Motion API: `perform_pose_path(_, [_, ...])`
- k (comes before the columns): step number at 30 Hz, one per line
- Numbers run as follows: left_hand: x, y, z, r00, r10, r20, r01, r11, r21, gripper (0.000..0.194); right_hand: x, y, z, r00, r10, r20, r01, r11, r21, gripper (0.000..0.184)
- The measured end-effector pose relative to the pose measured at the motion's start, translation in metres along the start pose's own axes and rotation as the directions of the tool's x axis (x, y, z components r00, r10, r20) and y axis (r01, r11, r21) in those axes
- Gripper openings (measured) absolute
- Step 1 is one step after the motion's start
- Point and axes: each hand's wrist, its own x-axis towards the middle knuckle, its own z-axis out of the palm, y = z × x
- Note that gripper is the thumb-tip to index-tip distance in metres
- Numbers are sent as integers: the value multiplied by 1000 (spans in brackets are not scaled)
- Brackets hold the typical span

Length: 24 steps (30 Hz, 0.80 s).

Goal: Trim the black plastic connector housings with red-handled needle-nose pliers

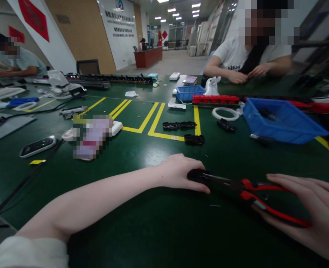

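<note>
My left hand (pixel 177 172) is closed around a small black part (pixel 195 175), pressing it near the middle of the green table. Red-handled long-nose pliers (pixel 247 190) lie across my right hand (pixel 318 208), their handles spread between its thumb and fingers. The metal nose of the pliers reaches the black part at my left fingers; I cannot tell whether the jaws bite on anything. Beyond my left hand, another black part (pixel 194 139) lies by the yellow tape, with a longer black piece (pixel 179 125) behind it. A thin sliver (pixel 215 205) rests below the pliers.
On the right stands a blue bin (pixel 281 124), beside a roll of white tape (pixel 225 114) and a red strip (pixel 216 99). A phone (pixel 94 136), a white-edged device (pixel 38 146) and a black cable (pixel 19 191) lie left. Across the table sits a person (pixel 231 56).
</note>
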Motion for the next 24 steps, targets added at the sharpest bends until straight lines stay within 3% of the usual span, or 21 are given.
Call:
perform_pose_path(3, [-1,1,-1,1000,27,5,-27,1000,4,43,4,-4,-6,987,-156,-33,155,987,-35,63])
perform_pose_path(5, [-1,1,-1,999,40,6,-40,999,7,42,7,-11,-10,983,-161,-87,157,986,-52,60])
perform_pose_path(8, [-2,3,-1,999,51,17,-51,998,27,43,11,-18,-14,991,-55,-122,48,997,-62,49])
perform_pose_path(12, [-2,3,0,998,67,21,-68,996,60,44,14,-13,-13,961,-243,-131,233,968,-88,50])
perform_pose_path(15, [-2,4,1,996,84,24,-86,992,93,44,14,-7,-10,955,-263,-136,256,965,-61,51])
perform_pose_path(19, [-4,5,3,994,111,14,-112,976,185,48,16,-7,-7,967,-238,-91,238,971,-14,51])
perform_pose_path(24, [-6,6,7,992,127,-2,-122,961,247,48,19,-9,-7,972,-227,61,220,970,101,60])
